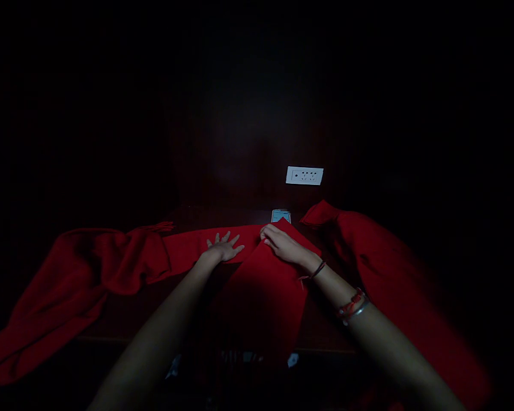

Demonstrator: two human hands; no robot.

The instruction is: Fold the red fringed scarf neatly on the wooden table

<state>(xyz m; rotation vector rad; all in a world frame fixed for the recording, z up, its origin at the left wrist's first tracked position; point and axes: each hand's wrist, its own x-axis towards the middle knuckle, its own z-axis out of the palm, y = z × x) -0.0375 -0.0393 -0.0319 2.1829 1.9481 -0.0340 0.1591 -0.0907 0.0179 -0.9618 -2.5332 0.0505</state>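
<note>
In a very dark room, dimly lit around the middle, two bare hands work on a long red cloth lying across a dark table. The left hand is spread wide, palm down and fingers fanned, resting on a flat band of the cloth. The right hand is drawn in narrow, fingertips bunched with the thumb at the upper edge of a slanting red panel; it appears to pinch that edge, and the panel drops from there toward the table's near side, its lower part lost in shadow. To the left, the band leads into a rumpled red heap that trails off the near corner. To the right, apart from the panel, lies another long red length, bent at its far end and running toward the viewer beside the right forearm. That arm wears a thin dark cord at the wrist and, higher up, a red bracelet and a silvery bangle. Just beyond the panel's tip lies a phone, its screen lit. A white socket plate is set in the dark wall behind. Below the table's front edge, a shadowy space contains a few pale objects, too dim to identify.
</note>
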